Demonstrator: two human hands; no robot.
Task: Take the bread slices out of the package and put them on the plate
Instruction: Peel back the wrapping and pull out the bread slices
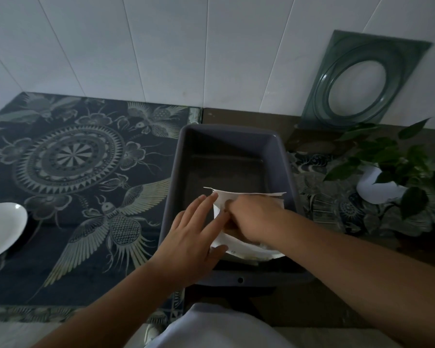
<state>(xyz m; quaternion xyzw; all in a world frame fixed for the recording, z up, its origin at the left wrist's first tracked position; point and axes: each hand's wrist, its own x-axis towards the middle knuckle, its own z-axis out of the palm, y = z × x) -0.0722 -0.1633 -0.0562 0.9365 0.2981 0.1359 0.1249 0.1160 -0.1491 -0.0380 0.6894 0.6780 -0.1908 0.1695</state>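
Observation:
A white bread package [239, 244] lies at the near end of a grey plastic tub [226, 144], its open top edge turned away from me. My left hand [194, 234] rests flat against the package's left side, fingers spread. My right hand [251, 214] reaches into the package's mouth, fingers hidden inside; something brownish shows beneath it, too dim to tell as bread. The white plate [0, 229] sits at the far left on the patterned cloth, with nothing on its visible part.
A dark patterned cloth [86, 172] covers the surface left of the tub. A potted green plant [392, 167] in a white pot stands at the right. A green glass panel [362, 81] leans on the tiled wall behind.

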